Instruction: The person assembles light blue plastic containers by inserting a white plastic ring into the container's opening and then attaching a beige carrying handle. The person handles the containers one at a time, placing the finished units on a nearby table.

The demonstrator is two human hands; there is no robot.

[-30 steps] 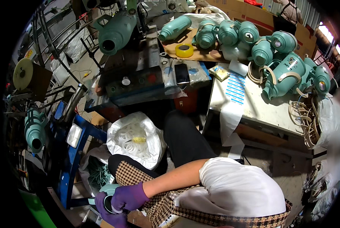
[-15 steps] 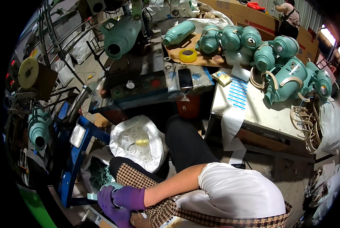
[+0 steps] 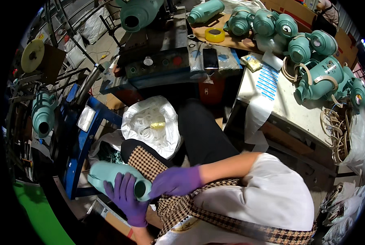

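Note:
A pale teal thermos casing (image 3: 115, 173) lies tilted across my lap at the lower left, its round dark opening turned toward my right side. My left hand (image 3: 127, 198), in a purple glove, grips it from below near that opening, fingers wrapped along its side. At the rim is my purple-gloved right hand (image 3: 176, 181), its fingers bunched together and slightly blurred; whatever they pinch is hidden. Beyond my knee stands a white sack (image 3: 172, 134) full of whitish plastic rings, with a yellow wrapped piece on top. A bag of teal plastic parts (image 3: 109, 153) sits beside it, partly covered.
Several teal thermos casings (image 3: 321, 79) crowd the white table (image 3: 298, 116) at right, near a label strip (image 3: 267, 83). A machine with buttons (image 3: 158, 67), a phone (image 3: 210, 58) and yellow tape (image 3: 214, 35) are ahead. A blue frame (image 3: 82, 151) stands left. A person (image 3: 328, 16) is far right.
The casing has come up from low beside my left knee onto my lap, its opening now showing. My right hand has moved right, away from my left, to the rim. The view has shifted.

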